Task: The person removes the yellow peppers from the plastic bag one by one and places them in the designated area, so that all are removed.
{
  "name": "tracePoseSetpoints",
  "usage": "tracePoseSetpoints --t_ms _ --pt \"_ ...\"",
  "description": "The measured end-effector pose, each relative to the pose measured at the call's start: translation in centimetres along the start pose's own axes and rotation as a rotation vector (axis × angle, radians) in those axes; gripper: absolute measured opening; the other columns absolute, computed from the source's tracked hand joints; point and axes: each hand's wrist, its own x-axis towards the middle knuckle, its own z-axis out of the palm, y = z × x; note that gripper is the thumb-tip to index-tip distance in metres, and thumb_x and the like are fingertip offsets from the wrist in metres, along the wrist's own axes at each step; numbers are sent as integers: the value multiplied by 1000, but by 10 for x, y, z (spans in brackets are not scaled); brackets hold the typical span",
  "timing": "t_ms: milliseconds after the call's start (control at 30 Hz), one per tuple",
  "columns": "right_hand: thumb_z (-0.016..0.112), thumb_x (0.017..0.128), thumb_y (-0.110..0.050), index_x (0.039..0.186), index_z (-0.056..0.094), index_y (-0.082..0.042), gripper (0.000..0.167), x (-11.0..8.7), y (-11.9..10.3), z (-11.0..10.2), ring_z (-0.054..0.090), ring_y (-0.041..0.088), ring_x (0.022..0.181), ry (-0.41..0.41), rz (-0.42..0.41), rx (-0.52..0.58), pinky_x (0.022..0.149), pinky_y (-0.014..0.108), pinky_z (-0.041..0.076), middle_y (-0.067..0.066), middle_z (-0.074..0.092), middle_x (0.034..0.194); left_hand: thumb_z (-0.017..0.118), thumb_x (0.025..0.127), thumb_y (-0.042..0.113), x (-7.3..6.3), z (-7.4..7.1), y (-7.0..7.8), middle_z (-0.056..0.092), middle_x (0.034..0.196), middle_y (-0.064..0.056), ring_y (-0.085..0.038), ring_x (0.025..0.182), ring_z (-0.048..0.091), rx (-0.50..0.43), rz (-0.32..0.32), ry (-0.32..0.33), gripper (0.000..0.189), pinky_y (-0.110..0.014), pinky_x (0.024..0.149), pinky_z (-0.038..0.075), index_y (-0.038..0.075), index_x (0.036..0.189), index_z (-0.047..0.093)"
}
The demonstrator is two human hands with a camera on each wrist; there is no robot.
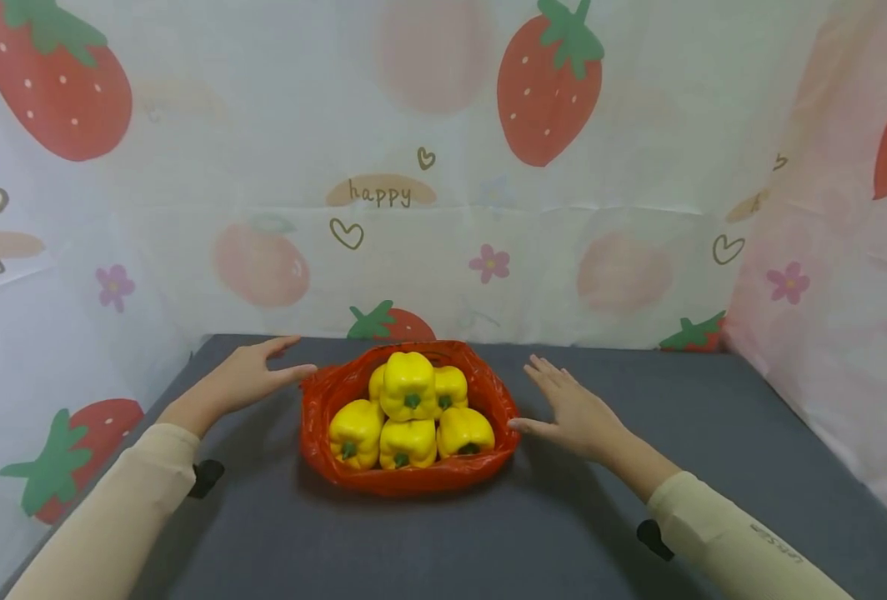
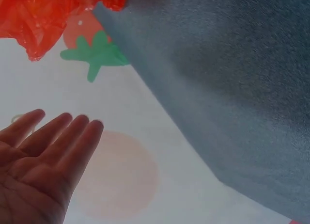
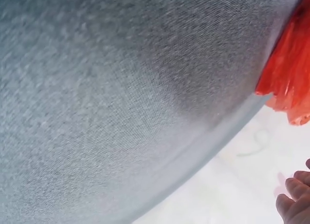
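A red plastic bag (image 1: 402, 481), its mouth rolled wide, stands on the dark grey table and holds several yellow bell peppers (image 1: 408, 387). One pepper is stacked on top of the others, stem facing me. To the bag's left is my left hand (image 1: 252, 379), fingers straight and thumb tip close to the rim; its palm shows in the left wrist view. My right hand (image 1: 574, 412) is at the other side, fingers extended, thumb tip right at the bag's right edge. Neither hand grips anything. Part of the red bag (image 3: 289, 73) also appears in the right wrist view.
The grey table (image 1: 413, 550) reaches back to a white curtain (image 1: 443, 275) printed with strawberries, hearts and the word "happy". More of this cloth closes off the left and right sides. A dark wrist-worn piece (image 1: 654, 539) sits below the right sleeve, another (image 1: 206, 479) below the left.
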Motion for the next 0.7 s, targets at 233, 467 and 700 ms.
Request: tracePoseSetpoints --t_ms 233,467,700 --pt "63 88 -61 155 32 -7 92 -1 -5 -2 27 40 149 28 -6 53 108 63 40 14 20 166 59 90 64 -2 -4 5 51 146 -25 -42 132 51 -95 2 16 87 -58 101 49 6 151 39" --pt "64 87 -61 155 33 -9 92 -2 -9 -1 28 43 149 41 12 117 108 66 37 12 20 166 61 90 62 -3 -3 7 52 145 -23 -33 116 63 -184 -46 -47 86 -43 91 58 2 149 42" --pt "64 87 -63 157 30 -12 93 0 -11 1 24 44 149 36 28 160 109 69 33 10 18 167 62 89 61 -3 4 8 48 148 -24 -28 107 67 -229 -74 -114 87 -39 87 59 2 149 41"
